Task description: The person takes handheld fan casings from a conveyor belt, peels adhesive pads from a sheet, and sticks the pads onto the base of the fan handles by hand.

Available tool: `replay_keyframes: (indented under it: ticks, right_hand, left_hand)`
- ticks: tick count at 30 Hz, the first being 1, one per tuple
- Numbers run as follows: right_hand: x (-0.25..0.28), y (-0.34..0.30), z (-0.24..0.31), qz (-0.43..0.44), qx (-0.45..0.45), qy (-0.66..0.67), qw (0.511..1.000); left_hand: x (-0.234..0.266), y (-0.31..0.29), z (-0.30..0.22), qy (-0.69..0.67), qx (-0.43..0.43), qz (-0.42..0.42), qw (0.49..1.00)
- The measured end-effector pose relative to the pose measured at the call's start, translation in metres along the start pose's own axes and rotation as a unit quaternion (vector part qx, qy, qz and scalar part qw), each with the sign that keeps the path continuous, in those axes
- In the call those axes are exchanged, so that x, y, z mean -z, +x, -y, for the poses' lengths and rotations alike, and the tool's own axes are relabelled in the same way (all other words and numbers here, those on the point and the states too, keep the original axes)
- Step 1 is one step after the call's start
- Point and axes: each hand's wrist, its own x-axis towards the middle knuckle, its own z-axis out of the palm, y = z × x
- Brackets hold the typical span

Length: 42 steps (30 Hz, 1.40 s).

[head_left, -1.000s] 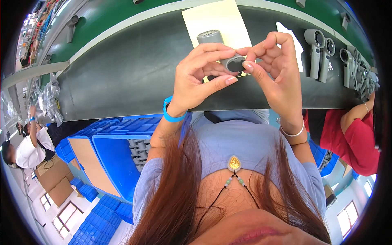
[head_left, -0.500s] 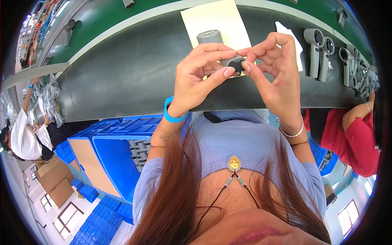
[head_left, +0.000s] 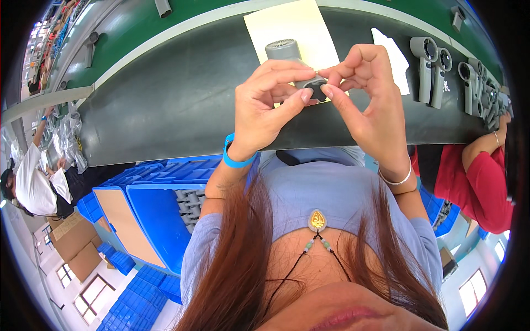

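Note:
A grey handheld fan lies across my left hand, its grille pointing away from me. My left fingers and thumb wrap round its handle, whose dark end faces me. At that end, the thumb and forefinger of my right hand pinch together against the rim. Whether a small part sits between those right fingertips, I cannot make out. Beneath the fan is a pale yellow sheet on the dark work table. My left fingers hide much of the handle.
Several grey fans lie at the right, beside a white paper. Beyond the table runs a green conveyor belt carrying fans. Blue crates stand at my left. Co-workers, one in a red sleeve, work on both sides.
Both hands have shifted very slightly left, with the fan still in my left hand. Fans on the green belt have slid left.

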Motion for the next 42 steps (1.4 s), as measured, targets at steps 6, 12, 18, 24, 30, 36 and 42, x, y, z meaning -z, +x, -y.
replay_keyframes:
  ticks: [6,12,18,24,30,36,42]
  right_hand:
    - [0.0,-0.001,0.002,-0.02,0.043,-0.105,0.993]
    - [0.001,0.0,0.007,-0.022,0.027,-0.138,0.99]
    - [0.002,0.002,0.009,-0.009,0.019,-0.172,0.985]
    - [0.009,0.004,0.006,0.005,0.087,-0.292,0.952]
    - [0.005,0.037,-0.033,0.085,0.024,-0.169,0.982]
    - [-0.033,0.044,-0.048,0.134,0.12,-0.17,0.969]
    - [-0.025,0.078,-0.059,0.115,0.18,-0.189,0.958]
  left_hand:
    - [-0.003,-0.001,-0.003,-0.009,0.016,-0.024,1.0]
    - [-0.003,-0.001,-0.003,-0.019,0.034,-0.024,0.999]
    - [-0.003,-0.002,-0.002,-0.023,0.04,-0.025,0.999]
    - [0.002,0.001,-0.001,-0.025,0.032,-0.022,0.999]
    - [0.023,0.01,-0.01,-0.025,0.031,-0.03,0.999]
    - [0.019,0.015,-0.004,0.13,-0.012,-0.039,0.991]
    - [0.02,0.043,-0.015,0.122,-0.088,-0.05,0.987]
